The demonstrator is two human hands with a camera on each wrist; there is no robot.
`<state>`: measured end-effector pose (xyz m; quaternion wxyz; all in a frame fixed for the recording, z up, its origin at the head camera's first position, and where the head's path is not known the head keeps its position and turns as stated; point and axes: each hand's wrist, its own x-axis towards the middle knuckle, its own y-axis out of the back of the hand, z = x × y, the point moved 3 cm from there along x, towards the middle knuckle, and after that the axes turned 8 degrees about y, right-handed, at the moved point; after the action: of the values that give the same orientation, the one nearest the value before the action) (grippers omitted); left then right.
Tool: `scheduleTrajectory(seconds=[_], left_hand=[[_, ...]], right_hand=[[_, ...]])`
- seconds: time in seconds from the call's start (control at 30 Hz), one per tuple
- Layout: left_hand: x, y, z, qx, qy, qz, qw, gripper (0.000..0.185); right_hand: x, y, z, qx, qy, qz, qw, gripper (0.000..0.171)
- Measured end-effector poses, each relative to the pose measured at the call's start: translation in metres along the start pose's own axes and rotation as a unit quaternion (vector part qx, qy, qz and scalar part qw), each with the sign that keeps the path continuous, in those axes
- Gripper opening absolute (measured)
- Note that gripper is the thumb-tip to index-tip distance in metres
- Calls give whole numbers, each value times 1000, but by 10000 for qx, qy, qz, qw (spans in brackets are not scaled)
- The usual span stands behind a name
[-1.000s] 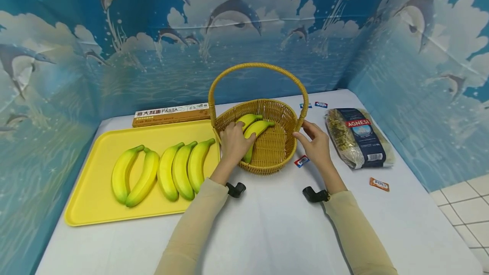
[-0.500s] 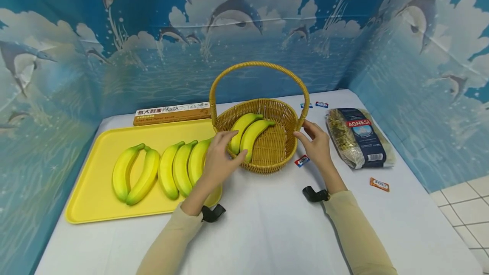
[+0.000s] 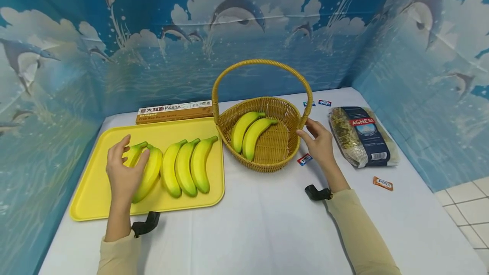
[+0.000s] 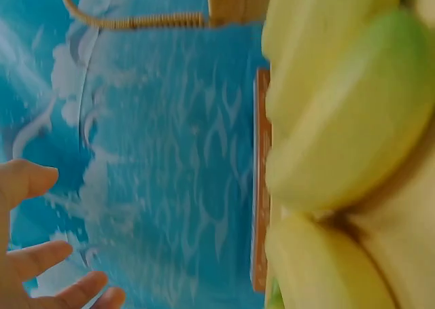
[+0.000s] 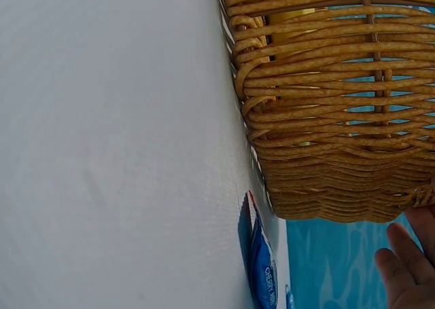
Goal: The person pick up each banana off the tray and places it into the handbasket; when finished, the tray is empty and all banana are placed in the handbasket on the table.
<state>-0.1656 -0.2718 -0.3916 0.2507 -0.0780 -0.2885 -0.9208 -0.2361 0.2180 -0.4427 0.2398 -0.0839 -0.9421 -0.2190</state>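
Observation:
My left hand [image 3: 124, 169] is over the left part of the yellow tray [image 3: 85, 190], its fingers apart and loosely bent, holding nothing. In the head view it partly covers the two leftmost bananas [image 3: 150, 175]; the left wrist view shows a gap between the fingers and the bananas [image 4: 353, 119]. Beside that pair, three bananas [image 3: 185, 169] lie in a row. At the right side of the wicker basket [image 3: 263, 167], my right hand [image 3: 320, 143] grips the rim by the handle's base, thumb and fingers around it. Two bananas [image 3: 255, 138] lie side by side inside the basket.
A long pasta box [image 3: 173, 113] lies behind the tray. To the right is a bag of Agnesi pasta [image 3: 364, 137]. Small wrapped sweets lie about the basket, one blue and red [image 3: 304, 159] and one orange [image 3: 383, 183]. A dolphin-print curtain [image 3: 168, 67] borders the table.
My left hand has let go of a banana in the basket and swung left over the tray. My right hand has stayed at the basket's rim.

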Motion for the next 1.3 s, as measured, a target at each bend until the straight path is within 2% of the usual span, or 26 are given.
scheduleTrajectory(seconds=[0.17,0.37,0.5,0.63,0.77,1.03,1.3], left_hand=[[13,17,-24,256,565,143,9980,63],[21,23,-44,333,909,121,9952,66],[24,21,-58,394,1200,-90,9919,68],[25,19,-74,451,1646,-357,9847,70],[26,19,-88,489,1995,-484,9775,72],[27,16,-110,856,2405,-848,9631,70],[27,18,-118,813,2645,-637,9588,64]], right_hand=[[1,0,6,87,90,20,9999,46],[1,0,15,53,117,89,9999,46],[0,0,15,66,119,154,9998,45],[0,0,14,81,145,130,9998,46],[1,-1,14,84,133,78,9998,47],[1,0,12,-8,-22,62,10000,47],[-1,2,-21,13,94,-8,10000,44]])
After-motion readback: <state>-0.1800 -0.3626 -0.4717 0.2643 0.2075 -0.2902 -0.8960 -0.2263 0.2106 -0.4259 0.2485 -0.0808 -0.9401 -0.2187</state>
